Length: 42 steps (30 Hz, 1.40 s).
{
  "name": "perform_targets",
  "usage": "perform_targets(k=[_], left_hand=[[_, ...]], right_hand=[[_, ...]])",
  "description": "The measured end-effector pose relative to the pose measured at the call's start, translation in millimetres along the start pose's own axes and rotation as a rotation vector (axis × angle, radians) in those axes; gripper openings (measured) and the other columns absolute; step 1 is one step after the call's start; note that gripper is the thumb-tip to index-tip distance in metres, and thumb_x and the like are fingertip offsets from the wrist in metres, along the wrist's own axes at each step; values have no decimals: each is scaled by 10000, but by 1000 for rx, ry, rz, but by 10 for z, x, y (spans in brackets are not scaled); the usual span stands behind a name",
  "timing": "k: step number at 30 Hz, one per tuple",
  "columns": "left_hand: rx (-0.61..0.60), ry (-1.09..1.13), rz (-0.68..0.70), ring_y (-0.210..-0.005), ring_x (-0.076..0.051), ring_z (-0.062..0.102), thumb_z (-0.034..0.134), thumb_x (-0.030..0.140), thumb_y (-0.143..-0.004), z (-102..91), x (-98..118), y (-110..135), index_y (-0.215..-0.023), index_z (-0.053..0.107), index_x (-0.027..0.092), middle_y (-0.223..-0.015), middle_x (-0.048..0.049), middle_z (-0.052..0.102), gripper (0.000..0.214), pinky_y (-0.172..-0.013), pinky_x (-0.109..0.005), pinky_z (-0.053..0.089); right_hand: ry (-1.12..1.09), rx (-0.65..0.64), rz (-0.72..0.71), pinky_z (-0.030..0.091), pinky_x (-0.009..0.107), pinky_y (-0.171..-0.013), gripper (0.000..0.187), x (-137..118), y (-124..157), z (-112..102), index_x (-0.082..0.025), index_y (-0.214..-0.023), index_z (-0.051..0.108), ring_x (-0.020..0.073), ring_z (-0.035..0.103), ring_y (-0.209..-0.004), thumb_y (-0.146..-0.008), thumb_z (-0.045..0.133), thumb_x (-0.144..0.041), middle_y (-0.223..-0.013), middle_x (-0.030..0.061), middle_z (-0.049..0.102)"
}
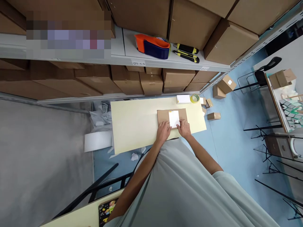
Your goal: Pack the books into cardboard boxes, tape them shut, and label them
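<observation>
A flat brown cardboard box (163, 115) lies on the pale yellow table. On top of it is a white label (174, 118), lying flat near its middle. My left hand (163, 131) rests on the box's near left part, its fingers stretched forward and the thumb beside the label's lower left corner. At the lower right corner, my right hand (184, 128) touches the box and label edge, thumb and forefinger apart. The fingertips' undersides are hidden.
Behind the box, a white stack (183, 99) and a yellow tape roll (194, 98) sit on the table (134, 126). Shelves of cartons (151, 83) stand beyond, with box cutters (187, 53) on one. Small boxes (214, 116) lie on the blue floor at right.
</observation>
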<state>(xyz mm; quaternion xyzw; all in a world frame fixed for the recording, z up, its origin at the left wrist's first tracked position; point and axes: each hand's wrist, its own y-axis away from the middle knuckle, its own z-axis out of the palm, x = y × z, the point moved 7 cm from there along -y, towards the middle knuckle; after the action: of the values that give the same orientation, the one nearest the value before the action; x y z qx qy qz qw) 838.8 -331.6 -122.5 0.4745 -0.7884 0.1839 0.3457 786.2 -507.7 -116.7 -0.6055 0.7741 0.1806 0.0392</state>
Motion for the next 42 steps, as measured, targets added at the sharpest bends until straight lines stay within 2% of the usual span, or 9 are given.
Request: perform_targets(k=[4, 9, 13, 16, 26, 31, 35, 38, 42], left_hand=[[-65, -95, 13, -1172, -338, 631, 595, 372, -1073, -22, 63, -33, -1642, 503, 186, -1192, -149, 699, 606, -1064, -449, 523], [-204, -223, -69, -1263, -372, 632, 563, 471, -1090, -60, 161, -128, -1714, 449, 248, -1289, -179, 705, 672, -961, -421, 559], [-274, -246, -152, -1303, -383, 636, 493, 458, -1114, -92, 212, -210, -1750, 382, 238, -1351, -200, 713, 682, -963, -429, 562], [-300, -253, -193, -1278, -382, 663, 464, 463, -1119, -110, 244, -264, -1767, 333, 229, -1344, -210, 725, 702, -974, -435, 557], [-395, -352, -314, -1091, -354, 768, 399, 488, -1136, -116, 345, -429, -1802, 174, 166, -1221, -226, 772, 773, -934, -432, 549], [-396, -351, -287, -1125, -349, 761, 409, 461, -1138, -92, 323, -369, -1790, 96, 65, -1328, -287, 727, 824, -935, -410, 554], [-431, -359, -215, -1148, -362, 756, 457, 505, -1121, -92, 317, -383, -1802, 130, 163, -1300, -247, 748, 829, -950, -423, 554], [-482, -351, -208, -1182, -383, 748, 564, 570, -1068, -101, 312, -490, -1805, 153, 228, -1256, -210, 775, 910, -977, -448, 554], [-516, -346, -260, -1230, -396, 733, 662, 581, -1006, -110, 277, -647, -1808, 115, 202, -1312, -221, 763, 1042, -989, -449, 559]], right_hand=[[71, -40, 10, 468, 429, -1007, 512, -13, -10, -44, -140, -1647, 443, 319, 568, -1223, -1179, 328, -313, -1349, 188, 625], [188, -170, -94, 463, 420, -1019, 708, -93, -50, -101, -249, -1777, 301, 318, 566, -1215, -1158, 458, -557, -1324, 162, 603], [217, -212, -42, 482, 441, -1059, 838, -113, -138, -168, -182, -1799, 221, 349, 575, -1278, -1136, 466, -632, -1371, 203, 606], [210, -258, -7, 488, 444, -1091, 811, -137, -233, -217, -151, -1806, 173, 356, 611, -1290, -1160, 396, -588, -1438, 229, 614], [193, -404, 125, 546, 489, -1016, 764, -222, -464, -338, -240, -1819, 0, 388, 708, -1267, -1177, 313, -511, -1504, 229, 645], [216, -406, 34, 544, 475, -1029, 740, -253, -348, -323, -215, -1821, 44, 386, 691, -1275, -1176, 335, -435, -1539, 237, 601], [244, -375, -70, 535, 469, -1048, 704, -248, -291, -338, -238, -1818, 149, 375, 694, -1237, -1168, 359, -411, -1494, 224, 615], [219, -413, -19, 545, 475, -1030, 759, -213, -366, -336, -272, -1823, 81, 380, 703, -1244, -1159, 392, -470, -1505, 215, 624], [196, -456, 85, 550, 515, -1018, 871, -206, -499, -314, -265, -1817, -35, 412, 708, -1265, -1141, 432, -553, -1516, 231, 646]])
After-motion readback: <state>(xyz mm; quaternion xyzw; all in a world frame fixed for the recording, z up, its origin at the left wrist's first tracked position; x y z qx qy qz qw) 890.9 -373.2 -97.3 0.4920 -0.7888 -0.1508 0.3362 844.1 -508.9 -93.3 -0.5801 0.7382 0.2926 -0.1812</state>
